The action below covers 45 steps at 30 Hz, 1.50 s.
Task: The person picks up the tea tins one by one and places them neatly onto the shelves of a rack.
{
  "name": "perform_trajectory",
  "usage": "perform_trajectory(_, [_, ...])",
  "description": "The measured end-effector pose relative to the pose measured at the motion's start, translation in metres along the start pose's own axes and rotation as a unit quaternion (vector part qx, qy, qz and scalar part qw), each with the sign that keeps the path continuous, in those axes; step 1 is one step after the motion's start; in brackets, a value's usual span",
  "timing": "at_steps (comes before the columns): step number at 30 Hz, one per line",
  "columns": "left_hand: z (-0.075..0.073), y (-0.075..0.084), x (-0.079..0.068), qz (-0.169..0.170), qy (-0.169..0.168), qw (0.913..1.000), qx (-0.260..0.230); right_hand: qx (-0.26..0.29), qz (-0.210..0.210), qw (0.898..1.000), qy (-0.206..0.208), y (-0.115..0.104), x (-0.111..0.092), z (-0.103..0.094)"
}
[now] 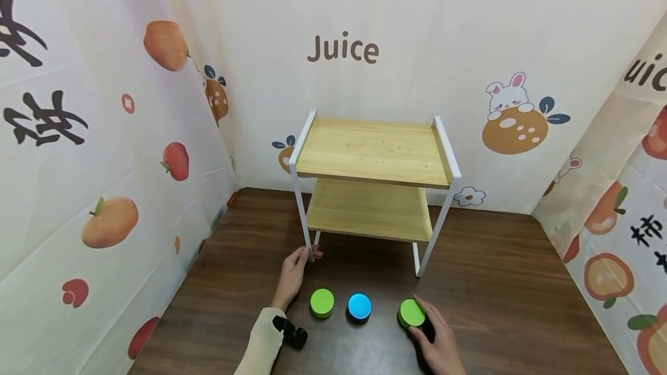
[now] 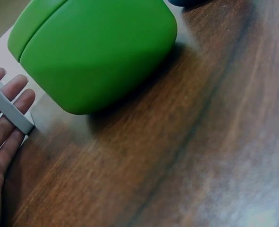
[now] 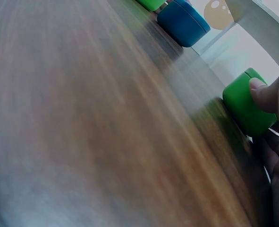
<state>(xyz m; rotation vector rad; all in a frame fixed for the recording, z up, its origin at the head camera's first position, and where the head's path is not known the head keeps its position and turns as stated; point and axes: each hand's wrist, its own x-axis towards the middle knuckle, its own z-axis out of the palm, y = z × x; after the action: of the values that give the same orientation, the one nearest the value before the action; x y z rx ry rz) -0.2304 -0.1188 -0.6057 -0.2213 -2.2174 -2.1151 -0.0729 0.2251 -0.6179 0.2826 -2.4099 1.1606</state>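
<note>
A two-tier wooden shelf rack (image 1: 372,152) with white metal legs stands on the dark wooden table. At the foot of its front left leg is my left hand (image 1: 293,274), the leg crossing between thumb and fingers; those fingers (image 2: 7,132) reach behind it, fairly straight. My right hand (image 1: 439,337) grips a small round green container (image 1: 411,313) between thumb and fingers, low at the tabletop. To its left are a round blue container (image 1: 359,308) and a second green container (image 1: 322,303), which looms close in the left wrist view with a seam below its lid.
Printed curtains (image 1: 417,33) with fruit pictures enclose the table (image 1: 495,282) at the back and both sides. The shelf rack stands near the back curtain, and the containers sit in a row in front of it. A black strap with a small device (image 1: 292,333) is on the left wrist.
</note>
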Motion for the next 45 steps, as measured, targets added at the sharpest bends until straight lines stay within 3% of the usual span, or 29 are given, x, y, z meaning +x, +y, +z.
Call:
perform_trajectory(14, [0.0012, -0.0052, -0.0024, 0.003, -0.001, 1.0000, -0.004, -0.007, 0.004, 1.000, 0.001, 0.0005, -0.0017, 0.0003])
perform_trajectory(22, [0.0000, -0.0064, -0.0014, 0.003, -0.005, 1.0000, -0.003, -0.019, 0.029, 0.999, -0.004, -0.0014, -0.0002, -0.0002])
perform_trajectory(31, [-0.0008, -0.0075, -0.0026, 0.001, -0.004, 1.0000, 0.006, -0.016, 0.023, 1.000, -0.006, 0.0034, -0.0043, 0.0018])
perform_trajectory(38, [-0.0002, -0.0033, -0.0001, 0.006, -0.008, 0.9999, 0.003, -0.027, 0.065, 0.997, -0.026, 0.0023, -0.0009, -0.0003])
perform_trajectory(45, [-0.0005, -0.0030, -0.0008, 0.000, -0.006, 1.0000, 0.005, -0.030, 0.064, 0.997, -0.028, 0.0021, -0.0010, -0.0008])
